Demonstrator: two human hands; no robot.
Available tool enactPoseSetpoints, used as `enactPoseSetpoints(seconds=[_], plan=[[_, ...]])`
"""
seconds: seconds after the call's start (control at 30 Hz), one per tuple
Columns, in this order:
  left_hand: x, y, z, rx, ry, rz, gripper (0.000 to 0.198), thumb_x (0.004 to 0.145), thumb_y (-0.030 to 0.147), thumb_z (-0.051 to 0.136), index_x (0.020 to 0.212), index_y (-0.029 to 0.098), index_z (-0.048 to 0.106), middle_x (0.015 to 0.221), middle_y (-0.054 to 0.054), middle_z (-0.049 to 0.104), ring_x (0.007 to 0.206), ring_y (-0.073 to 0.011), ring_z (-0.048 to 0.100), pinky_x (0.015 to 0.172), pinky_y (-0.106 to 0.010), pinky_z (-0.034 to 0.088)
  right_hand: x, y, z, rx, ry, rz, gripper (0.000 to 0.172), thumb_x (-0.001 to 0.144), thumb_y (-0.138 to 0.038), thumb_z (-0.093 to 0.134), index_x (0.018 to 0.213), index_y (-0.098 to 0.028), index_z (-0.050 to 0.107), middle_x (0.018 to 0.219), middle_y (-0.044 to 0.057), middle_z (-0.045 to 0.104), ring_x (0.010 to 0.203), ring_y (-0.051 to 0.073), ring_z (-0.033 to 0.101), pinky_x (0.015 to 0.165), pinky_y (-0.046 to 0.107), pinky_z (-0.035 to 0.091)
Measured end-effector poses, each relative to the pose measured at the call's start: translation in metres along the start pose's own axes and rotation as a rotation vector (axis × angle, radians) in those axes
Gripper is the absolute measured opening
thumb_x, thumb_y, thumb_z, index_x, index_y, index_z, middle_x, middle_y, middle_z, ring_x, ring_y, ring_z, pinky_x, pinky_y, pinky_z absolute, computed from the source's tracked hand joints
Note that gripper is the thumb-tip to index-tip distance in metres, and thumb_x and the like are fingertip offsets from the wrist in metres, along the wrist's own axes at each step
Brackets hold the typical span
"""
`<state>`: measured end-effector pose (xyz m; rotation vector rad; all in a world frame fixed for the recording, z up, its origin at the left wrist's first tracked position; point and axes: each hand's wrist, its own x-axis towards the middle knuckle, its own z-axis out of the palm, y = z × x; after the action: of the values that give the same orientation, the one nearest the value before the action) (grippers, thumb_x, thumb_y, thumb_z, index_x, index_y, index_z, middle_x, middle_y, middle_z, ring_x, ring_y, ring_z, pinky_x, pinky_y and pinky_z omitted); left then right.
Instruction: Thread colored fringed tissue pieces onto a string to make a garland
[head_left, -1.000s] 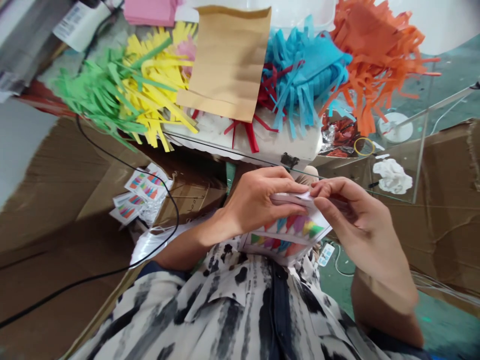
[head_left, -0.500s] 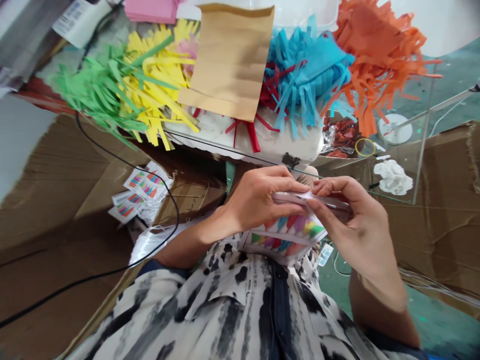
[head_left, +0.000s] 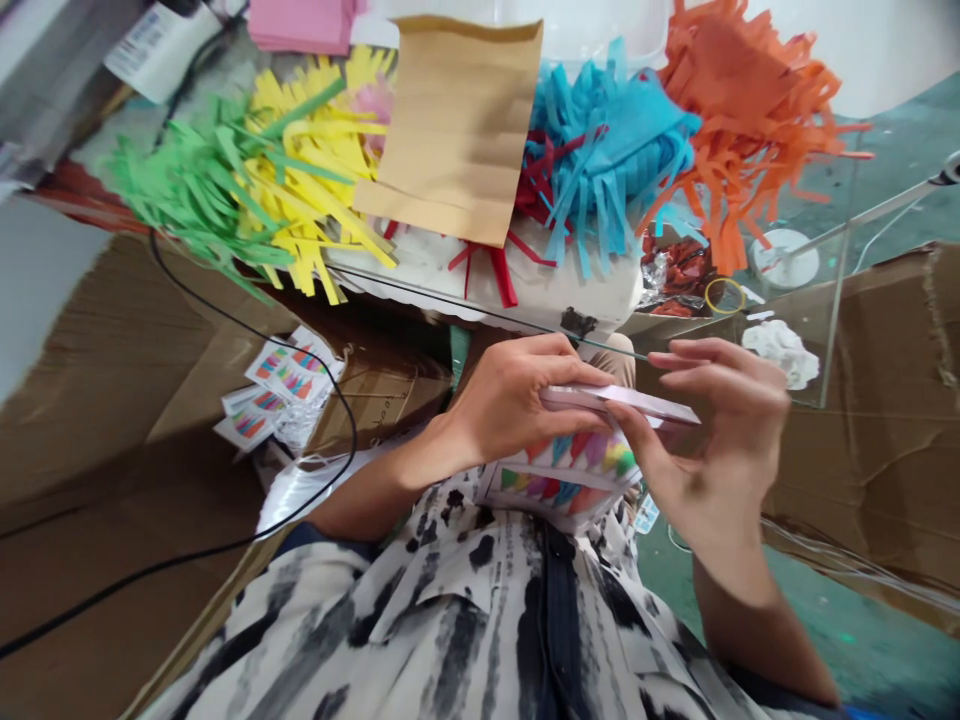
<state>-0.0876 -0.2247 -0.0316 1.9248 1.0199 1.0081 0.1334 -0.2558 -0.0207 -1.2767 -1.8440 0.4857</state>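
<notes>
A printed packet (head_left: pixel 562 490) is held in front of the shirt (head_left: pixel 480 610), below the edge of the surface (head_left: pixel 615 290). Its upper edge is pinched between thumb and fingers in the grip of the left hand (head_left: pixel 517 400). The grip of the right hand (head_left: pixel 712 450) is spread: its fingers are raised clear, and its thumb is placed at the packet's edge, though whether pressure is applied cannot be told. With firm support given from one side only, the free end could be tipped or creased by an uneven thumb push. Were the left pinch loosened, the packet could be dropped; if raised carelessly, the fringed blue paper (head_left: pixel 611 150) could be snagged.
</notes>
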Motion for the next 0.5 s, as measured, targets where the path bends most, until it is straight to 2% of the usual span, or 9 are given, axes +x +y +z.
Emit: enactPoseSetpoints(seconds=[0.13, 0.27, 0.33, 0.4, 0.47, 0.5], plan=[[0.0, 0.001, 0.001, -0.011, -0.002, 0.011, 0.033, 0.086, 0.038, 0.088, 0.115, 0.022, 0.083, 0.097, -0.004, 0.077, 0.085, -0.0139, 0.074, 0.077, -0.023, 0.058, -0.006, 0.007, -0.002, -0.175, 0.029, -0.188, 0.039, 0.088, -0.02, 0.084, 0.119, -0.042, 0.075, 0.129, 0.003, 0.07, 0.118, 0.03, 0.068, 0.101, 0.055, 0.056], [0.0, 0.002, 0.002, -0.006, 0.001, 0.024, 0.031, 0.086, 0.035, 0.088, 0.113, 0.021, 0.083, 0.097, -0.004, 0.077, 0.085, -0.0137, 0.074, 0.078, -0.023, 0.058, -0.004, 0.013, -0.004, -0.18, 0.013, -0.247, 0.045, 0.086, -0.02, 0.086, 0.123, -0.043, 0.076, 0.117, 0.001, 0.077, 0.114, 0.029, 0.072, 0.106, 0.056, 0.054], [-0.001, 0.003, 0.002, -0.002, -0.001, 0.023, 0.036, 0.085, 0.038, 0.089, 0.116, 0.02, 0.082, 0.098, -0.005, 0.078, 0.087, -0.0152, 0.075, 0.081, -0.025, 0.059, -0.002, 0.014, -0.006, -0.124, -0.027, -0.236, 0.042, 0.086, -0.02, 0.086, 0.122, -0.04, 0.077, 0.114, 0.001, 0.079, 0.115, 0.029, 0.073, 0.107, 0.055, 0.054], [-0.001, 0.004, 0.001, -0.014, -0.015, -0.004, 0.049, 0.083, 0.043, 0.09, 0.125, 0.021, 0.079, 0.101, -0.005, 0.08, 0.09, -0.0173, 0.076, 0.084, -0.028, 0.061, -0.002, 0.014, -0.013, -0.041, -0.15, -0.168, 0.039, 0.091, -0.021, 0.081, 0.125, -0.038, 0.076, 0.12, 0.002, 0.079, 0.116, 0.028, 0.074, 0.103, 0.051, 0.058], [0.001, 0.005, -0.002, -0.074, -0.053, -0.032, 0.067, 0.079, 0.046, 0.093, 0.139, 0.025, 0.072, 0.104, -0.005, 0.08, 0.093, -0.0195, 0.077, 0.088, -0.032, 0.063, -0.004, 0.014, -0.025, 0.04, -0.294, -0.066, 0.036, 0.095, -0.024, 0.077, 0.128, -0.036, 0.074, 0.124, 0.003, 0.079, 0.109, 0.027, 0.077, 0.092, 0.044, 0.064], [0.003, 0.005, -0.005, -0.118, -0.075, -0.031, 0.077, 0.075, 0.047, 0.095, 0.144, 0.026, 0.068, 0.109, -0.006, 0.08, 0.097, -0.0212, 0.077, 0.09, -0.033, 0.064, -0.004, 0.014, -0.032, 0.064, -0.326, -0.017, 0.034, 0.095, -0.026, 0.076, 0.127, -0.036, 0.075, 0.121, 0.002, 0.08, 0.102, 0.026, 0.078, 0.084, 0.04, 0.065]])
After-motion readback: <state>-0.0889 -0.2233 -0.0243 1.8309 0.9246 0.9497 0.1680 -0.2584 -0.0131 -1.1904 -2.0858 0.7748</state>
